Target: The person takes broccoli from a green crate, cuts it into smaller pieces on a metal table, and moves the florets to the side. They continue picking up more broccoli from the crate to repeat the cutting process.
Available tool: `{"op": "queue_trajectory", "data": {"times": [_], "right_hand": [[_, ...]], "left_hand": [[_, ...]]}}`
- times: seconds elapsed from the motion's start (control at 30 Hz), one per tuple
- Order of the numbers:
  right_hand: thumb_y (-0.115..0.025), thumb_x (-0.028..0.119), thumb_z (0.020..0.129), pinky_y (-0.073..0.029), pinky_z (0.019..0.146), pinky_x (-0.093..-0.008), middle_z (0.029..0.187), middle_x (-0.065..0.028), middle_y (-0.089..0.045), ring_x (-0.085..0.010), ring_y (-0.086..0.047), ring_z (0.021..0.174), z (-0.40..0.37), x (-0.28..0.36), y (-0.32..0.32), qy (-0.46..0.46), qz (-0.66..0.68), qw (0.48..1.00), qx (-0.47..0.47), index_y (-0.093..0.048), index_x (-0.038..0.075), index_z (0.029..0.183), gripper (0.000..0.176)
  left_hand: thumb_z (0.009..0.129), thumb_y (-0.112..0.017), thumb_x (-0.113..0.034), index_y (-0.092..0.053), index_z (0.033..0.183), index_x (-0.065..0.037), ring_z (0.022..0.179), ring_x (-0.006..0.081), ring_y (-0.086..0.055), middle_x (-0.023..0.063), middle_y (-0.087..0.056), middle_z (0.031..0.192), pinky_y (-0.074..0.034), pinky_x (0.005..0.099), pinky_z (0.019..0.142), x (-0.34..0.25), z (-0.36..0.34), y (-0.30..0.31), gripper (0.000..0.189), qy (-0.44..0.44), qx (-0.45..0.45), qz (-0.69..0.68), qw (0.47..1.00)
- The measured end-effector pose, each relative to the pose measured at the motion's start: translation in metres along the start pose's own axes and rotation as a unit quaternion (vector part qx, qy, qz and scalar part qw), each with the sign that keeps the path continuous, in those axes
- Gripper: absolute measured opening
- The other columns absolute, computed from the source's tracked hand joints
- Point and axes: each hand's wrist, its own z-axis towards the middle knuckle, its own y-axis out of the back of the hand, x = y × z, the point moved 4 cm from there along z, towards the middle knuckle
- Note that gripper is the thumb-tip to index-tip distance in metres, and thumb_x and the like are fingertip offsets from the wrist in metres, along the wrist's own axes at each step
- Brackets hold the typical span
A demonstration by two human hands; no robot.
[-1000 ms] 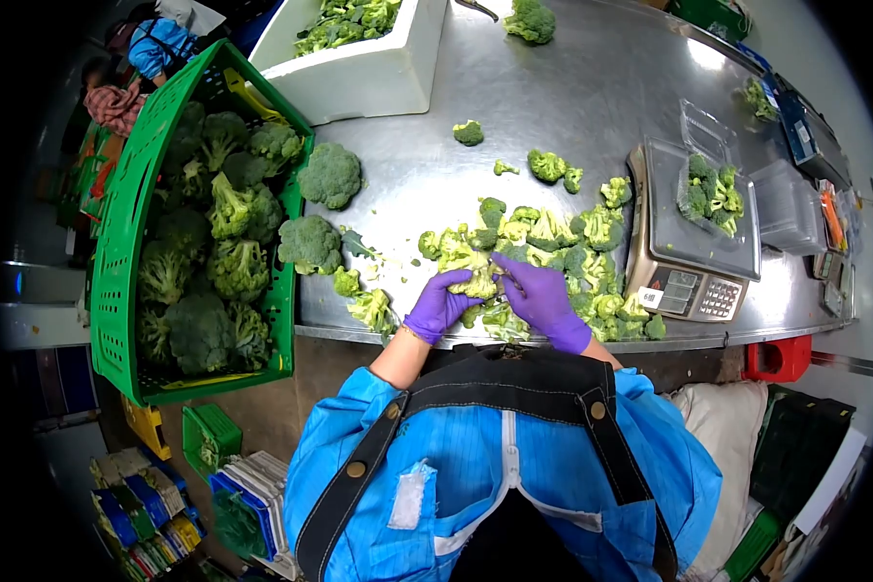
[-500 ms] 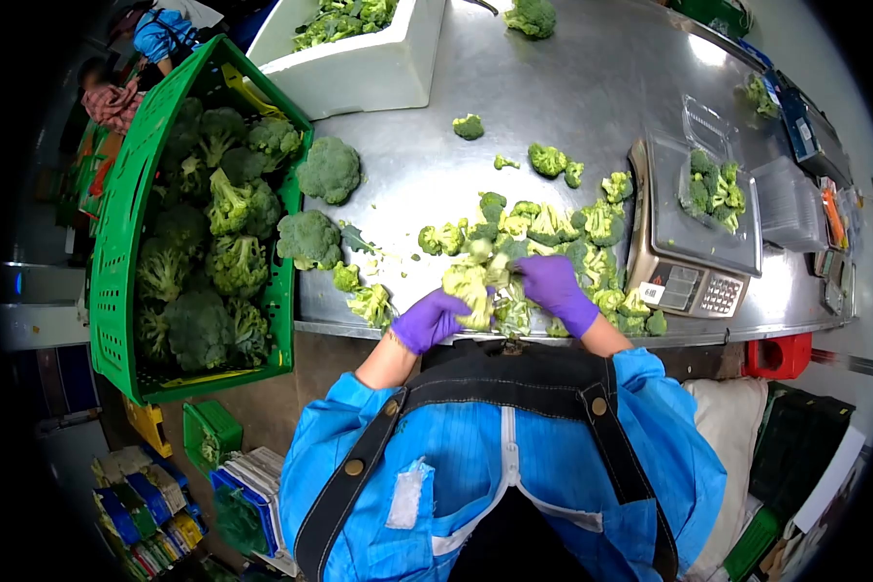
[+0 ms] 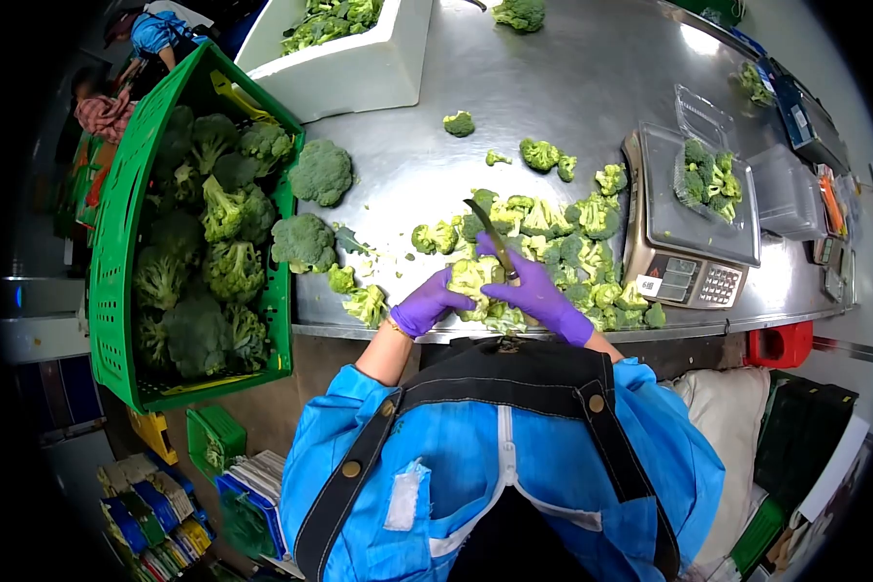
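Here, from beside the work table, an onlooker is seeing two purple-gloved hands working over broccoli. The left hand (image 3: pixel 432 303) is grasping a pale green broccoli piece (image 3: pixel 473 276) at its side, fingers curled. The right hand (image 3: pixel 543 299) is gripping a curved knife (image 3: pixel 493 233), its thumb lying close to the piece; whether it is touching cannot be told. Compared with half a second earlier, the knife is now showing plainly, its tip pointing up and away from the wearer, and the right fingers are spreading wider. The tip is therefore standing clear of the piece, so it is apparently making no cut at this instant. The piece is staying in the left hand, above the near edge of the stainless-steel table (image 3: pixel 553 78). Cut florets (image 3: pixel 592 218) are lying just beyond the right hand, and a digital scale (image 3: pixel 694 281) is bearing an open plastic clamshell (image 3: pixel 703 116) of florets. Left of the table, a green crate (image 3: pixel 279 281) is holding larger broccoli heads.
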Motion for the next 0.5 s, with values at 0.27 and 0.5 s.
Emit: {"op": "queue_trajectory", "data": {"times": [0.27,0.5], "right_hand": [[-0.075,0.021,0.069,-0.047,0.068,-0.0289,0.095,-0.0090,-0.060,-0.0163,-0.058,0.080,-0.008,-0.021,0.009,0.022,-0.095,0.991,-0.095,-0.061,0.007,0.094,0.032],[-0.073,0.012,0.070,-0.047,0.067,-0.0273,0.086,-0.0063,-0.062,-0.0149,-0.060,0.075,-0.019,-0.002,0.034,0.048,-0.208,0.939,-0.269,-0.061,0.003,0.091,0.026]], "left_hand": [[0.077,-0.065,-0.011,-0.047,0.117,-0.003,0.075,0.0062,-0.055,0.0005,-0.059,0.092,-0.041,0.0162,0.058,0.008,0.003,-0.003,0.044,-0.004,-0.155,0.051,0.987],[0.079,-0.066,-0.018,-0.050,0.106,-0.001,0.073,0.0100,-0.058,0.0046,-0.060,0.091,-0.047,0.0216,0.056,-0.003,0.045,-0.015,0.036,-0.101,-0.266,0.072,0.956]]}}
